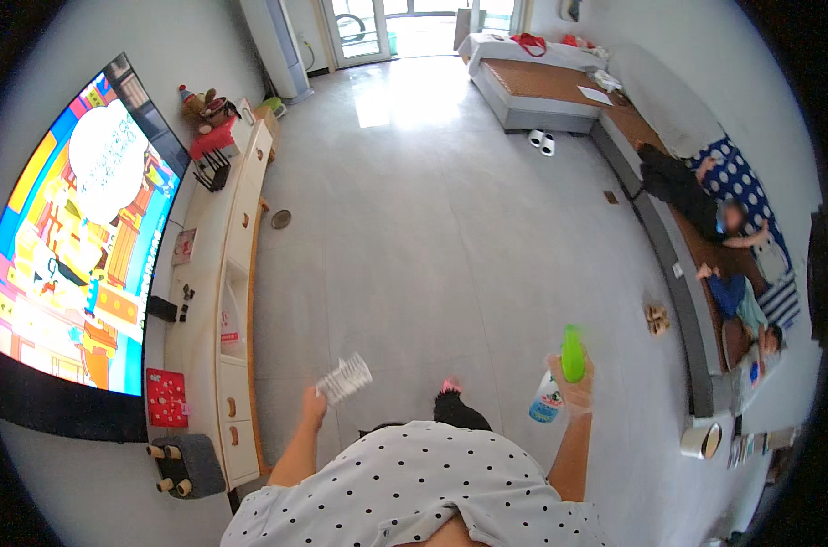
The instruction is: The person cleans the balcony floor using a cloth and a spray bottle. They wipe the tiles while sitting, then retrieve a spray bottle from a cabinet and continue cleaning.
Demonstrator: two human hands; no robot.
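Observation:
My left hand (314, 404) is closed on one end of a crumpled white cloth (345, 377) with grey stripes, which hangs out over the floor in front of me. Out to the right, my right hand (576, 390) grips a spray bottle (546, 404) by its neck. The bottle has a bright green head and a clear body with a blue and white label; my fingers cover its middle part. Both hands are held in the air, apart from the furniture. One of my feet (451, 387), in something pink, shows below my dark trouser leg.
Along the left runs a low white cabinet (195, 310) beneath a large lit television (86, 242). A grey stool (195, 465) lies by its near end. Two people are on the long sofa (656, 237) at right. White slippers (542, 142) and brown shoes (657, 320) sit on the tiled floor (414, 246).

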